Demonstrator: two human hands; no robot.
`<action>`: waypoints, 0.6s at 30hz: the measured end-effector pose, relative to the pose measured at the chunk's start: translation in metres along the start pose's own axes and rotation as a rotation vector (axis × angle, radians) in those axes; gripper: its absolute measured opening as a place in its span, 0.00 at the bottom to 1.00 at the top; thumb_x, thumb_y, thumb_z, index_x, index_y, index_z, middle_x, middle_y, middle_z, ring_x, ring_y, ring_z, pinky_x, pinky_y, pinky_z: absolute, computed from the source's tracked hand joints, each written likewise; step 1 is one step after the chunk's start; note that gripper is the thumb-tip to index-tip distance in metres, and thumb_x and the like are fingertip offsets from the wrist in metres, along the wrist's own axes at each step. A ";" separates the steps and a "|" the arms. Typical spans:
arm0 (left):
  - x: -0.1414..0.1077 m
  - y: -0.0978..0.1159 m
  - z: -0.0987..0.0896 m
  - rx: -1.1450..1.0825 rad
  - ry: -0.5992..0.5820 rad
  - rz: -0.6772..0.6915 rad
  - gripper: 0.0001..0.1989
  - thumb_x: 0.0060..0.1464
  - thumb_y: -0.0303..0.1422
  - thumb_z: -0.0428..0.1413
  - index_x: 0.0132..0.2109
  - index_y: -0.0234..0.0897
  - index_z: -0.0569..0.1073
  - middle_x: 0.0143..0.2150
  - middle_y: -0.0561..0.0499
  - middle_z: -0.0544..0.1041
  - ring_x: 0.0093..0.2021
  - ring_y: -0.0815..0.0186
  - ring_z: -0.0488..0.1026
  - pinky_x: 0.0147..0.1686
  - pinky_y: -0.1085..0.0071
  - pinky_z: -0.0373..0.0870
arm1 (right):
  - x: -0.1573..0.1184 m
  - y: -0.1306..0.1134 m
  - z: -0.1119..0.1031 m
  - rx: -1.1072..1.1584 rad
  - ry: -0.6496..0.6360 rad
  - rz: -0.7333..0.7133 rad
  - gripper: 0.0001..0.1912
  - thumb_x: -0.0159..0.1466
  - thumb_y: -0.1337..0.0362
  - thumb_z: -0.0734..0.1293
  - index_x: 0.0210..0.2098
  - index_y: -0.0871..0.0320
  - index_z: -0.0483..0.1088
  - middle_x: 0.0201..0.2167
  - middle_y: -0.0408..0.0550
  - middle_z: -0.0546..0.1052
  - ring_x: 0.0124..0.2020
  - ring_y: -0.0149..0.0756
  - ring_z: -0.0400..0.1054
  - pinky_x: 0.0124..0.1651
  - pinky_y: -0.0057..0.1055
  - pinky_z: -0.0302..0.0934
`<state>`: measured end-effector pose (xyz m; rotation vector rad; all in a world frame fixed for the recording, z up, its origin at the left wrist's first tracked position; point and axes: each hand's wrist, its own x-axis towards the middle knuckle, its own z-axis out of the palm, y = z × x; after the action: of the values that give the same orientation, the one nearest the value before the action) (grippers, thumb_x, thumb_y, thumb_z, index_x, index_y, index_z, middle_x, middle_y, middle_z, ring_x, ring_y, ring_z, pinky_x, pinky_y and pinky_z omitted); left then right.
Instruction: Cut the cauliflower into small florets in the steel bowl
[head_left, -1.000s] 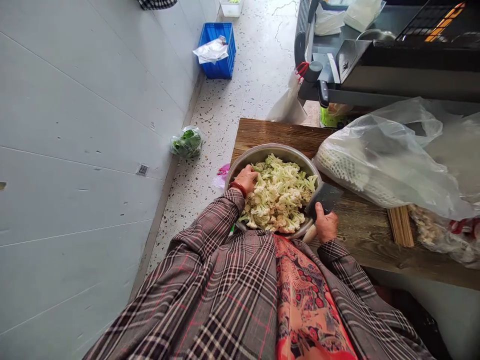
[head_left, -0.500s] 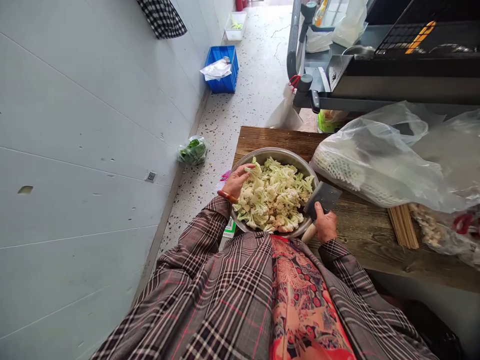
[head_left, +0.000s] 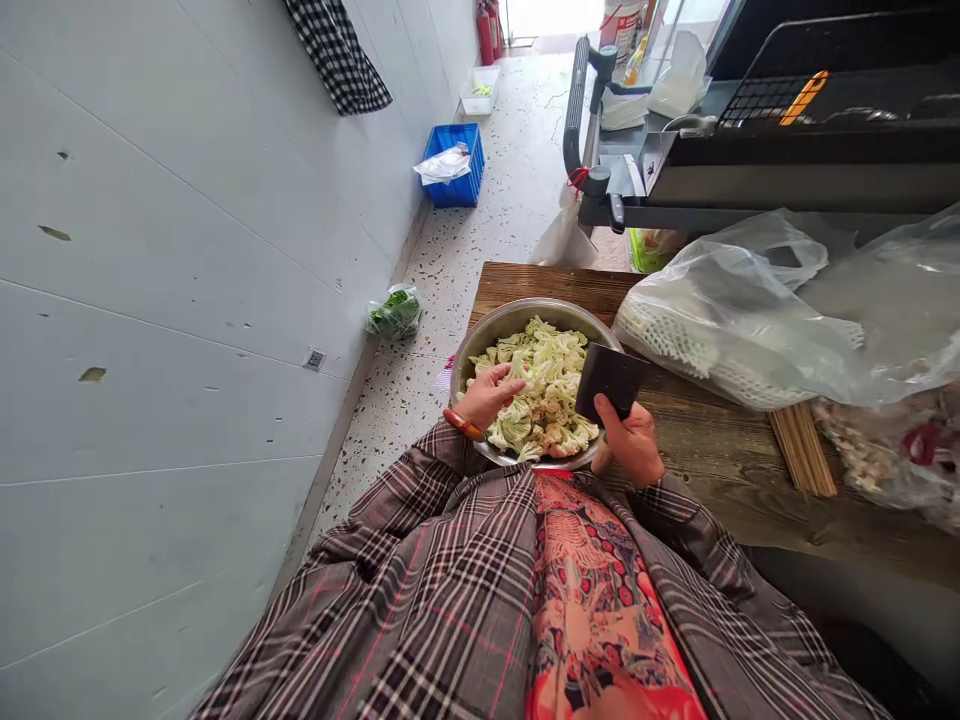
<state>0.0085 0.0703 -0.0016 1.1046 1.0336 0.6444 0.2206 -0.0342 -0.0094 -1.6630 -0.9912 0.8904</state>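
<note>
A wide metal bowl [head_left: 463, 358] full of cut cauliflower pieces [head_left: 551, 375] stands at the left end of the wooden table, close to my body. My left hand [head_left: 489, 395] is over the left part of the bowl, at the cauliflower, with its fingers bent and a little apart; no piece shows clearly between them. My right hand [head_left: 632, 440] grips a cleaver [head_left: 609, 380], whose dark, broad blade is over the bowl's right rim. My right fingers wrap round the handle, and the thumb lies on the blade.
Clear plastic bags [head_left: 739, 310] with white netted contents lie right of the bowl on the wooden table [head_left: 697, 440], beside a bundle of sticks [head_left: 802, 450]. Bagged greens [head_left: 395, 312] and a blue crate [head_left: 456, 180] stand on the floor by the wall. A dark cart [head_left: 750, 215] is behind.
My left hand has come down and lost the cauliflower piece it held up. The cleaver has moved left over the bowl's rim and turned more upright. The view has shifted slightly.
</note>
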 end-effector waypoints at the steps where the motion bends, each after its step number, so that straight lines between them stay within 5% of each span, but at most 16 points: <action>1: -0.002 0.001 0.002 0.081 0.005 0.037 0.19 0.48 0.40 0.60 0.46 0.35 0.77 0.35 0.49 0.73 0.26 0.74 0.64 0.23 0.78 0.61 | -0.001 -0.005 0.000 -0.047 -0.030 -0.055 0.23 0.61 0.46 0.64 0.37 0.61 0.75 0.30 0.48 0.77 0.32 0.38 0.70 0.38 0.34 0.66; 4: -0.008 0.005 0.008 0.345 0.004 0.193 0.13 0.51 0.39 0.58 0.41 0.36 0.79 0.44 0.45 0.75 0.40 0.64 0.70 0.39 0.69 0.70 | -0.003 -0.018 0.000 -0.146 -0.128 -0.272 0.19 0.65 0.52 0.61 0.43 0.59 0.74 0.38 0.51 0.78 0.40 0.42 0.72 0.45 0.37 0.67; 7: -0.012 0.009 0.015 0.479 -0.050 0.287 0.11 0.52 0.37 0.57 0.40 0.37 0.78 0.47 0.46 0.75 0.49 0.59 0.70 0.51 0.62 0.68 | -0.004 -0.028 0.003 -0.183 -0.228 -0.498 0.17 0.68 0.59 0.58 0.52 0.56 0.70 0.50 0.53 0.75 0.52 0.43 0.69 0.56 0.41 0.63; 12: -0.021 0.007 0.031 0.526 -0.145 0.226 0.10 0.55 0.36 0.54 0.35 0.35 0.77 0.29 0.50 0.75 0.30 0.66 0.71 0.34 0.69 0.71 | -0.009 -0.031 0.006 -0.298 -0.389 -0.667 0.24 0.68 0.68 0.56 0.63 0.53 0.59 0.64 0.51 0.62 0.64 0.40 0.58 0.63 0.41 0.58; 18: -0.031 0.005 0.040 0.697 -0.064 0.322 0.06 0.50 0.32 0.57 0.29 0.35 0.75 0.31 0.49 0.75 0.32 0.65 0.70 0.36 0.68 0.68 | -0.013 -0.022 0.003 -0.412 -0.508 -0.720 0.30 0.67 0.71 0.57 0.67 0.53 0.50 0.66 0.53 0.58 0.65 0.42 0.55 0.63 0.43 0.58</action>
<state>0.0325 0.0292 0.0175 1.9156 1.0613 0.5004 0.2080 -0.0403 0.0117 -1.2339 -2.0672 0.6359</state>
